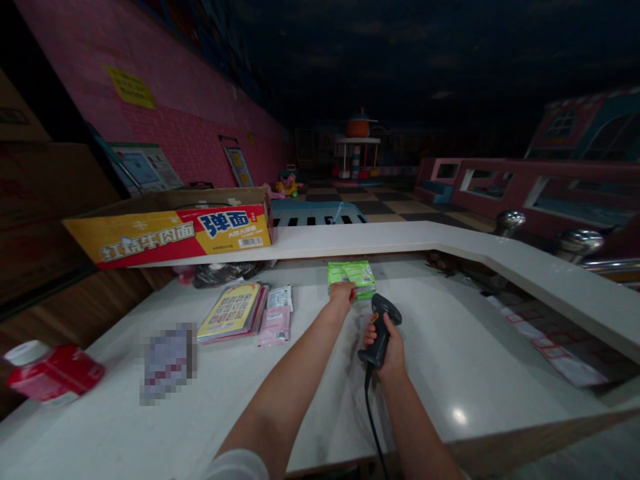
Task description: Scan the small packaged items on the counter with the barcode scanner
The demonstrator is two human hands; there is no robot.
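My left hand (343, 293) reaches across the white counter (445, 340) with its fingers closed on the near edge of a flat, shiny green packet (351, 271). What the packet contains cannot be made out. Held in my right hand (393, 350) is a dark barcode scanner (383, 328), its head tilted up beside the packet and its cable running down off the counter's near edge. Left of my left arm lie a stack of yellow-topped booklets (235, 310), a pink packet (275, 325) and a white packet (280, 298).
A red bottle with a white cap (57, 373) lies at far left, near a blurred-out item (169, 361). A raised white ledge (350, 237) borders the counter's far side, bearing an open noodle carton (175, 233). Printed sheets (550, 343) lie under the ledge at right.
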